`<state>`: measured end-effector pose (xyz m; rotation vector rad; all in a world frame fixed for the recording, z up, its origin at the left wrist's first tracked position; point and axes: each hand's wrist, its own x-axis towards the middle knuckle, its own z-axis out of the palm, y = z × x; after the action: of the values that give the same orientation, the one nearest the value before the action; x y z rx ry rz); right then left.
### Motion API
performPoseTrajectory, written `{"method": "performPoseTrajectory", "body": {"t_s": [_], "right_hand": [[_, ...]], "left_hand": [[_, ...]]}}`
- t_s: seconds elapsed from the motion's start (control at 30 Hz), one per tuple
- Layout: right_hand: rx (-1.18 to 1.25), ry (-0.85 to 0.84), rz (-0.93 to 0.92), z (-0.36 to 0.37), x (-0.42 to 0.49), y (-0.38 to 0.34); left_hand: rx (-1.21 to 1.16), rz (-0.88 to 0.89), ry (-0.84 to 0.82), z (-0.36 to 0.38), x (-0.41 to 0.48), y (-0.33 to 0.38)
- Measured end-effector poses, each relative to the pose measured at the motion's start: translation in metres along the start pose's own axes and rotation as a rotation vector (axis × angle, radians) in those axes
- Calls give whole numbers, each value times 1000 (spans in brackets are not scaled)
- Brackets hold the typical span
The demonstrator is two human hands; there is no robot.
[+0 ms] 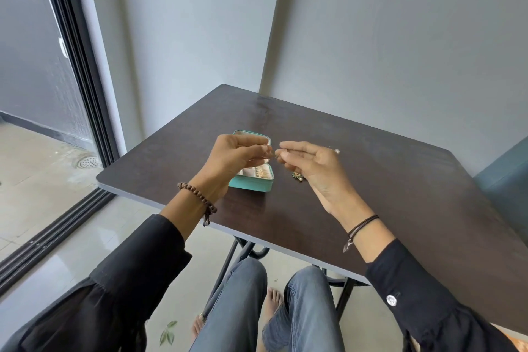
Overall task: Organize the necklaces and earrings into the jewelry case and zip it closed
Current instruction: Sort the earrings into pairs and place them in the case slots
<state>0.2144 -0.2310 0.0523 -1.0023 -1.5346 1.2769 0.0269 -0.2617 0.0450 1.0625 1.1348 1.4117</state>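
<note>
A small teal jewelry case (pixel 251 181) lies open on the dark table (pixel 371 180), its lid standing up behind my left hand. Gold pieces sit in its cream lining. My left hand (pixel 234 157) and my right hand (pixel 311 163) are raised above the case, fingertips pinched together on a tiny piece of jewelry between them, too small to identify. A green and gold earring with a pearl (pixel 297 176) lies on the table right of the case, under my right hand. A small sparkly stud (pixel 337 150) rests farther back.
The table stands in a corner, with grey walls behind and to the right. A glass sliding door is on the left. A teal seat (pixel 505 180) edges in at the right. My knees are under the table's near edge.
</note>
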Motion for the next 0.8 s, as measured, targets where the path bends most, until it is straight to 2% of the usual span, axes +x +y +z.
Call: {"method": "performPoseTrajectory", "body": {"t_s": [0.33,0.6,0.8], "right_hand": [[-342,-8,-104,50,44,22],[-543,-16,-145,76,50,41],[-577,21,-229,80,33,55]], "left_hand": [[242,69,229,-50,20,-17],[322,78,273,-63,17,-31],[441,100,254,-59,10,-39]]}}
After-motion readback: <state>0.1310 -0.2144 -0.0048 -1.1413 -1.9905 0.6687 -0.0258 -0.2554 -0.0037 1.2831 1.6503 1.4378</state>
